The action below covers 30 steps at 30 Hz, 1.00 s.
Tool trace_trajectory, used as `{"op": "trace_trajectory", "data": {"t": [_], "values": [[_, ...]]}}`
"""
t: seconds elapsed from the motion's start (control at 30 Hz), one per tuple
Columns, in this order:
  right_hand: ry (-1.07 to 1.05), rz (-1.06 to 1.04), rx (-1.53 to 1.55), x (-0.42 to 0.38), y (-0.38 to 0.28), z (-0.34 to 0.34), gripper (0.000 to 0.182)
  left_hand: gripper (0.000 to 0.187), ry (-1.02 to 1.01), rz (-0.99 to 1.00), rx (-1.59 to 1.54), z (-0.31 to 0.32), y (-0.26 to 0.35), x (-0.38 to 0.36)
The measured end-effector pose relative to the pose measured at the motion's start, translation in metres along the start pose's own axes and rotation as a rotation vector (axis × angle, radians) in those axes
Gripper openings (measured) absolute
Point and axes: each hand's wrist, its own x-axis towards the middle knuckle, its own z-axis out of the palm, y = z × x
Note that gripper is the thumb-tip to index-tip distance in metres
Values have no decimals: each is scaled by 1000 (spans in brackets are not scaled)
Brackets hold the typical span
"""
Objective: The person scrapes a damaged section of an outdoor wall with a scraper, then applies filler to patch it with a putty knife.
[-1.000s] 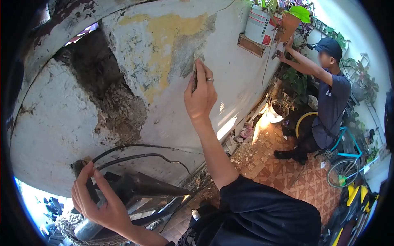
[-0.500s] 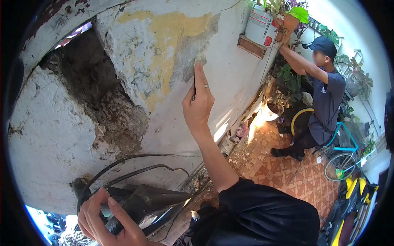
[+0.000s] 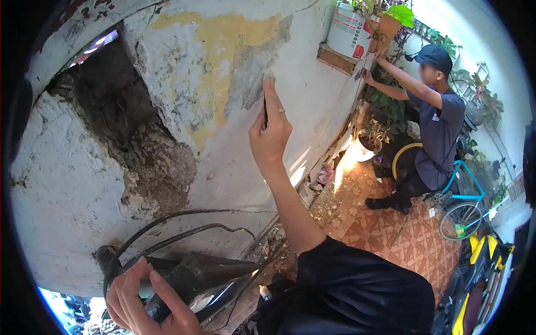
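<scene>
My right hand (image 3: 271, 131) is raised against the white wall (image 3: 234, 162), index finger stretched up beside a bare grey patch (image 3: 248, 75) and flaking yellow paint (image 3: 215, 47). A ring is on one finger. A thin dark edge shows between the fingers and thumb; the held thing is mostly hidden. At the lower left, my left hand (image 3: 148, 298) is half curled, thumb and index finger apart, with nothing visible between them. It is in front of a dark covered object (image 3: 195, 276) and black cables (image 3: 167, 220).
A deep broken hole (image 3: 120, 95) opens in the wall at left. A paint bucket (image 3: 349, 33) sits on a brick ledge (image 3: 336, 60). At right, a co-worker (image 3: 438, 123) reaches toward the wall near plants. A bicycle (image 3: 469, 195) stands behind them on the tiled floor (image 3: 391, 240).
The view has shifted slightly, so the wall appears further left. My right fingertips now lie a little higher in view. One of the co-worker's hands now shows lower, beside the brick ledge.
</scene>
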Motion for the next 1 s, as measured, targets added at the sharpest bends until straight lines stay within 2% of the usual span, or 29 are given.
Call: {"op": "trace_trajectory", "data": {"t": [0.17,0.23,0.47,0.53,0.63,0.77,0.87,0.97,1.0], "values": [[20,29,5,-7,-1,1,58,16,0,-12,9,-2,0,-3],[-93,7,14,-17,-1,-6,64,16,1,-4,33,0,0,-3],[14,-56,44,-5,13,2,66,18,-10,-34,37,0,2,-2],[-57,-35,26,-13,12,-5,65,19,6,8,59,1,2,-2],[32,-37,25,2,15,5,64,17,13,3,54,2,0,-4],[9,-44,24,-6,22,1,63,16,21,-16,5,3,1,-2],[30,-59,16,3,23,0,62,14,21,64,30,4,-1,-2],[71,-6,60,9,19,3,61,14,23,25,-18,3,0,-2],[26,-8,55,0,16,-2,61,14,25,22,-20,4,1,-1]]}}
